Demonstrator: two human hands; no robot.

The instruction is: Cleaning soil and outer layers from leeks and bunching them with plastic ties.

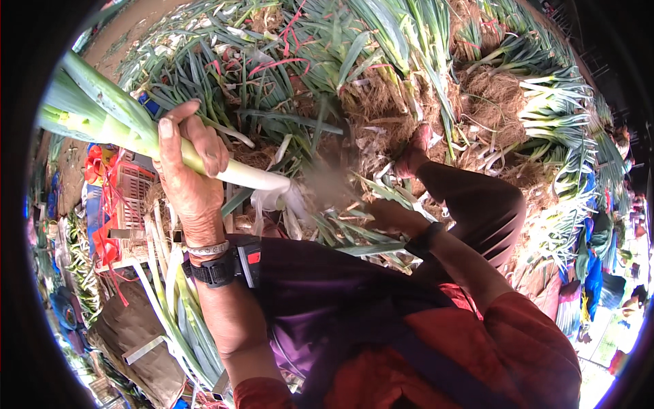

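My left hand (192,187) is wrapped round the stem of a thick leek (246,176). The leek slants from its green leaves at the upper left down to its white root end near the middle. Beside that end, loose pale outer layers hang down. Over to the right, my right hand (394,218) is low above the scattered leaves, its fingers curled and smeared by motion. A grey blur stretches from it toward the leek's root end; what the hand holds is too blurred to name.
Bundles of leeks with brown roots (494,102) lie ahead and to the right. Red ties (289,63) are strewn among leaves. At left stand a pale plastic crate (133,194) and several leeks (187,313) beside my left forearm. My bare foot (414,151) rests among trimmings.
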